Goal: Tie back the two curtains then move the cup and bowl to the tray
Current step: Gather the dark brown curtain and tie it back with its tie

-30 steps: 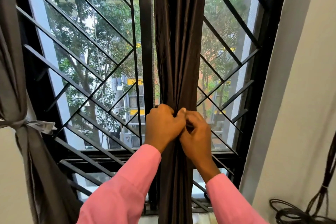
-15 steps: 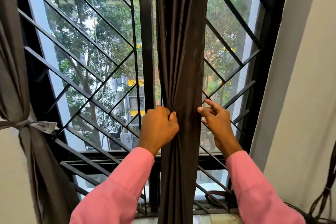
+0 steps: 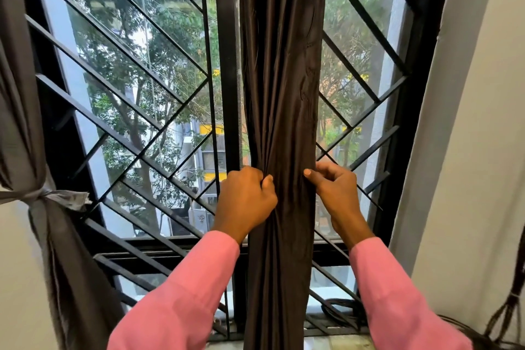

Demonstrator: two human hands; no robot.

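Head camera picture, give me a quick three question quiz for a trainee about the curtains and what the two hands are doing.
1. True or false: the grey curtain at far left is already tied with a strip.
2. The left hand grips the dark middle curtain at: A) its left edge, B) its right edge, C) its bottom hem.
3. Fill in: the fingers of the right hand meet that curtain's ____ edge.

Key: 1 true; 2 A; 3 right.
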